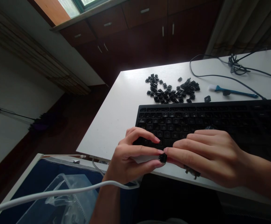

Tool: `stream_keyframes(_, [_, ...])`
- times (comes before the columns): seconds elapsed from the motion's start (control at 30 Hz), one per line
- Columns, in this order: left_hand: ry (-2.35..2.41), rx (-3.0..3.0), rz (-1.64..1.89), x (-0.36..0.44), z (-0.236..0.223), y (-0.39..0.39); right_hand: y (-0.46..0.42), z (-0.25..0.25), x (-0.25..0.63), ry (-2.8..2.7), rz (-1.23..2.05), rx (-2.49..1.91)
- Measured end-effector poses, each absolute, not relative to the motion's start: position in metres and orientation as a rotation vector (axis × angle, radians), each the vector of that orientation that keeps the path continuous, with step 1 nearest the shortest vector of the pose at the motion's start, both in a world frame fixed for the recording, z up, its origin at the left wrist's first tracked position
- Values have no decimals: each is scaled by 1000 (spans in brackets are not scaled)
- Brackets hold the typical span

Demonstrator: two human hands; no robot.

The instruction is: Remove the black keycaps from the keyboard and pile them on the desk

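My left hand (130, 155) pinches a small black keycap (163, 158) between thumb and fingertips, at the near edge of the desk. The fingertips of my right hand (210, 155) meet the keycap from the other side. A slim dark tool (192, 173) pokes out below my right palm; the rest of it is hidden in the curled fingers, so its kind is unclear. Just beyond both hands lies a black keyboard (172, 116), with several keys in place and several open sockets. My right hand and forearm cover part of it.
Loose black key pieces (165, 95) are heaped behind the keyboard. A single keycap (207, 98) and a blue brush (235, 91) lie to their right, near a coiled black cable (236, 67). A white cable (56, 193) crosses the lower left above a clear plastic bag (72, 199).
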State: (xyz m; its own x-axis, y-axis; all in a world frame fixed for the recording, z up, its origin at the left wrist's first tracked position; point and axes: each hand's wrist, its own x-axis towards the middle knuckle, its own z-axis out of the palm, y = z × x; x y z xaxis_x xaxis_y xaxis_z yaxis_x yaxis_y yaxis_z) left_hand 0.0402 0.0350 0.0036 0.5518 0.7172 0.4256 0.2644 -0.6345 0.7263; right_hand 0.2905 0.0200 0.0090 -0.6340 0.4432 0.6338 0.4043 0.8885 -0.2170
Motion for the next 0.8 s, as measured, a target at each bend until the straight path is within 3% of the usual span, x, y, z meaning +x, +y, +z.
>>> stream_keyframes(0.47, [837, 2306, 942, 44, 3, 34, 21, 6, 290, -2414, 18, -567])
stream_keyframes(0.8, [748, 2654, 1077, 41, 1, 45, 23, 2, 276, -2160, 89, -681])
